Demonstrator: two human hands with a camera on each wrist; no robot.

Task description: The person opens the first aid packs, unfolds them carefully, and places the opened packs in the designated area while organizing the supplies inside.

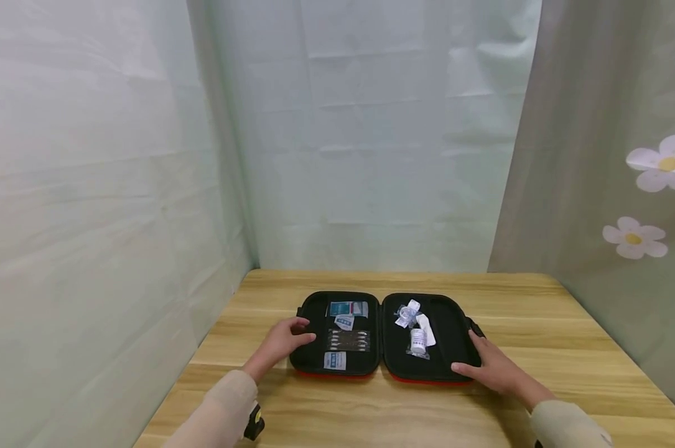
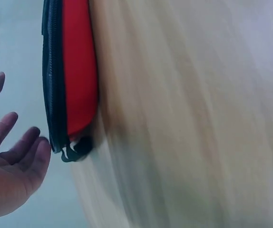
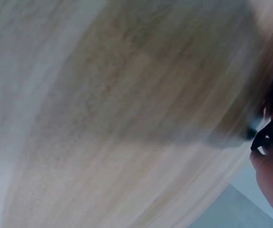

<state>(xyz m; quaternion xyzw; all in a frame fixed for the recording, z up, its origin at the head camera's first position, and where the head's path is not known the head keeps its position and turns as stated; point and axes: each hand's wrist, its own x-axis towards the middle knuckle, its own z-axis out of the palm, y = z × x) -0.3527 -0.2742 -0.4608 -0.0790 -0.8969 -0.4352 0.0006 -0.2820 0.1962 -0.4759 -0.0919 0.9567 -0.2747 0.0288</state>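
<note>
A zippered first-aid case, black inside and red outside, lies unfolded flat on the wooden table. Its left half holds flat packets and a clear pack of cotton swabs. In the right half are a bagged white roll and other small wrapped white items. My left hand hovers at the left rim, fingers loosely spread and holding nothing. At the right rim, my right hand touches the case by its black strap, thumb reaching over the corner. Some right fingers are hidden.
The wooden table reaches back to a pale curtain. Curtains also hang along both sides, the right one printed with flowers. A zipper pull hangs off the case's edge in the left wrist view.
</note>
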